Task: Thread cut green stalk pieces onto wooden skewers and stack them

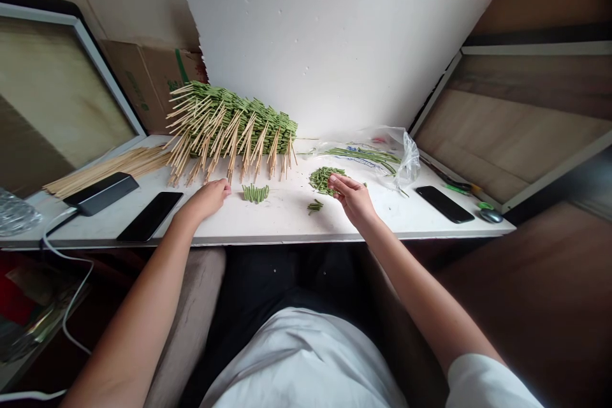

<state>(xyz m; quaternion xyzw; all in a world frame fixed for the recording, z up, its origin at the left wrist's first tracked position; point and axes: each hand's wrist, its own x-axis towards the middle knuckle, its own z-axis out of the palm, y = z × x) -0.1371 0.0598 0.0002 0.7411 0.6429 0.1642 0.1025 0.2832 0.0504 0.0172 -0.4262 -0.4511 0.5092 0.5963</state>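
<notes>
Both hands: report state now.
Left hand: closed; what it holds cannot be told.
Right hand: closed in a pinch at the green pile; contents unclear.

Makeshift small workspace, poss. in a home.
White tabletop (282, 226) w/ propped white board (329, 44) & cardbd. box (136, 86) behind, framed panels (43, 76) either side; phones (150, 215) share it w/ big stack of skewered green stems (234, 118).
</notes>
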